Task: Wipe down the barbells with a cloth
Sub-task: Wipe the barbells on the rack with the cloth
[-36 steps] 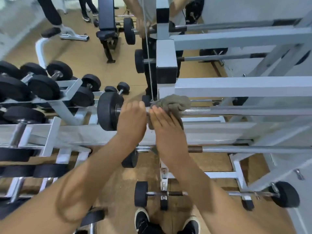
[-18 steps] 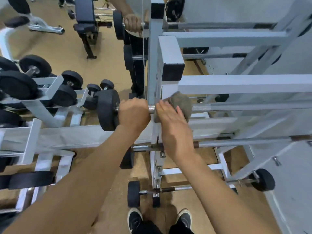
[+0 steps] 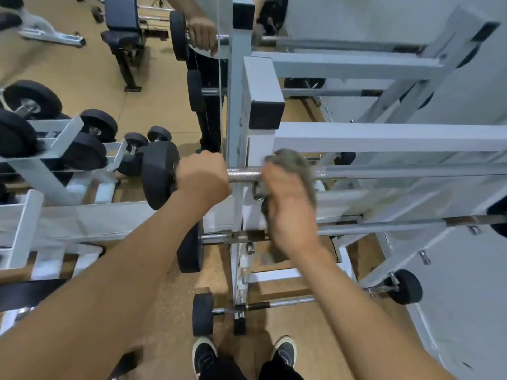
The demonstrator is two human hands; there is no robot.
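A steel barbell (image 3: 384,171) lies across the white rack (image 3: 260,105) at chest height, with a black end weight (image 3: 157,174) on its left end. My left hand (image 3: 203,174) grips the bar just right of that weight. My right hand (image 3: 288,198) holds a grey-green cloth (image 3: 293,160) wrapped over the bar, a short gap of bare bar (image 3: 244,175) between the two hands. The cloth bulges above my fingers and hangs a little below the bar. Two more barbells (image 3: 384,227) (image 3: 274,304) rest on lower rack levels.
A dumbbell rack (image 3: 55,149) with several black dumbbells stands on the left. A mirror ahead reflects the bars and a hand (image 3: 203,31). A bench (image 3: 123,31) stands at the far left back. My shoes (image 3: 203,355) are on the brown floor below. A grey wall (image 3: 466,297) closes the right.
My right hand has slid the cloth slightly right along the bar, opening a gap from my left hand. The view has shifted left and closer.
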